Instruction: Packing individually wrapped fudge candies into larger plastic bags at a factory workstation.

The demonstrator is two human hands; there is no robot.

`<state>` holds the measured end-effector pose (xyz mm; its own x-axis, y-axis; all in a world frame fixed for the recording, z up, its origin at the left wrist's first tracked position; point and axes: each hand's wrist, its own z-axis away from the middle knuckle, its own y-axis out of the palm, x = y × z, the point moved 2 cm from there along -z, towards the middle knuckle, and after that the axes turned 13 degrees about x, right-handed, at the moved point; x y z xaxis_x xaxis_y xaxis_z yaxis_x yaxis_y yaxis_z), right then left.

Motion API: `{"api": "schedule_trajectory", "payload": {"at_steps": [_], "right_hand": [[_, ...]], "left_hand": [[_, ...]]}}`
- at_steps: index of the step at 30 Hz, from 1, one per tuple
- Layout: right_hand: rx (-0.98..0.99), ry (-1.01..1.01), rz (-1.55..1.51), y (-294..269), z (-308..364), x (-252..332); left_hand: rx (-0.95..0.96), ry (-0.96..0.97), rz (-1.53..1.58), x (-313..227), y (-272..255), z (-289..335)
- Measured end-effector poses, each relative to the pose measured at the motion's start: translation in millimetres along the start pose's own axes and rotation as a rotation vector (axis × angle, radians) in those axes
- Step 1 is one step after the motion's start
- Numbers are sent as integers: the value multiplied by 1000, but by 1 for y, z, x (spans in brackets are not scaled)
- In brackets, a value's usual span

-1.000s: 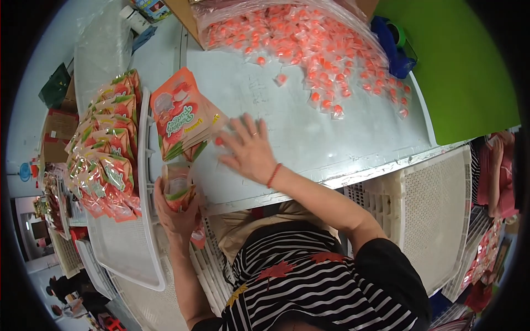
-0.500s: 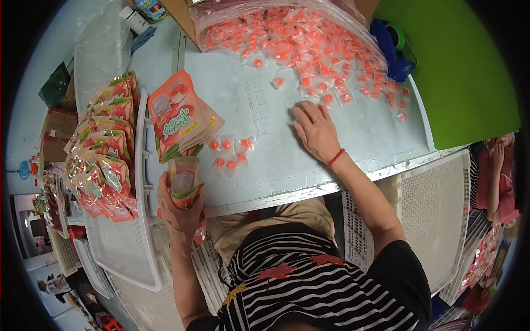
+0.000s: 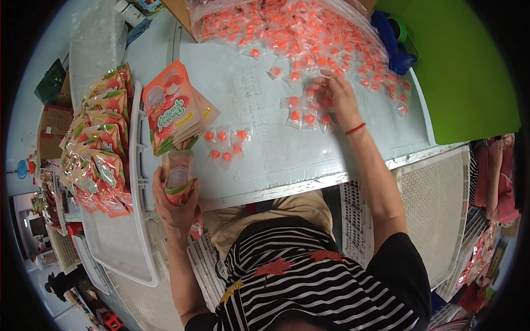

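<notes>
Pale tabletop (image 3: 270, 157) between candies (image 3: 295, 116) and edge (image 3: 287, 190)

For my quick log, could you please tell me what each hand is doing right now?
Left hand: closed, holding a pouch.
Right hand: at the wrapped red pieces; whether it grips any cannot be told.

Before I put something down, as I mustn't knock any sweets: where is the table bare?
Between the six sweets and the cluster at the right hand; also between right forearm and green surface. Crowded: far side, sweet heap; left, pouches.
</notes>
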<state>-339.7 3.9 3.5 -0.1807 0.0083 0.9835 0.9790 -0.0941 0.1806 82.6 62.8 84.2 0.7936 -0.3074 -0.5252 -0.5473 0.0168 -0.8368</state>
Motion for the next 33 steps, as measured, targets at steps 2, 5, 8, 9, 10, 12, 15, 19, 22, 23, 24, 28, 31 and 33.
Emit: {"api": "schedule_trajectory", "payload": {"at_steps": [2,5,8,9,10,12,15,19,22,23,24,28,31,33], "right_hand": [[-19,86,-175,-17,-3,5],[65,48,-77,-32,-4,-1],[157,-62,-15,-28,2,-5],[128,-23,-159,-23,8,-1],[98,16,-303,-20,11,0],[81,-79,-290,-28,14,-5],[44,-181,-175,-40,20,-2],[6,-99,298,-30,31,22],[52,-183,881,-16,42,26],[177,-363,1139,-9,44,25],[108,-459,1294,-9,48,14],[-135,-419,1443,-36,45,-1],[-227,-387,1568,-38,46,9],[-130,-382,1501,-19,50,18]], "left_hand": [[8,-8,17,2,1,-2],[-29,18,16,-3,1,-6],[-11,14,-6,-4,2,-6],[-9,7,-8,-3,2,-4],[-8,0,-10,-1,2,-3],[-20,7,-16,4,1,0],[-30,21,-18,7,-3,-1],[-35,27,-47,5,-3,-3],[-30,31,-29,2,0,-3],[-32,32,-30,0,0,-3],[-18,7,-29,-2,1,-4],[-8,-29,-25,0,-1,-5],[-48,10,-42,7,-2,0],[-40,3,-45,7,1,0]]}}
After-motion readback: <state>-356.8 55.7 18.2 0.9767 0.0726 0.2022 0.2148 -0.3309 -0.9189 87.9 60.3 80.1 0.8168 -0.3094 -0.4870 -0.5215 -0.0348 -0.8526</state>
